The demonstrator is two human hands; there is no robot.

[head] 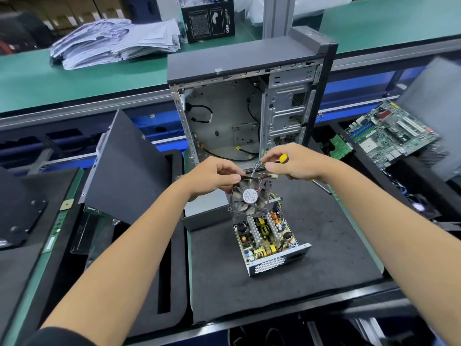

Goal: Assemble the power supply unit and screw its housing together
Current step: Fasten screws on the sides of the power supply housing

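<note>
Power supply unit [270, 242] is sat open on the black foam mat [324, 258], near its middle, just in front of the empty PC case [239, 103]. Lid is off; circuit board, heatsinks and coils are exposed. One cooling fan [250, 197] is held tilted above the unit's far end, tethered by its thin wires [258, 168].

Left hand [214, 174] is clamped on the fan's upper left corner, thumb on the frame. Right hand [296, 162] is pinched on the fan wires near the small connector, with a yellow-handled screwdriver [283, 158] tucked in the same grip, shaft pointing away to the right. Hands are close together, not touching.

Handling, as judged: fan is light, frame stiff, blades and leads fragile; best gripped by frame corners only. Unit itself looks moderately heavy, with rigid sheet metal and possibly sharp edges; it should be held by the perforated side walls, never by board components. Wires are soft and easily snagged or trapped under the lid.

Count: one unit, one fan, one screwdriver, one case, one loose side panel [124, 166] leaning at left, one motherboard [391, 132] at right. Screws cannot be made out.
</note>
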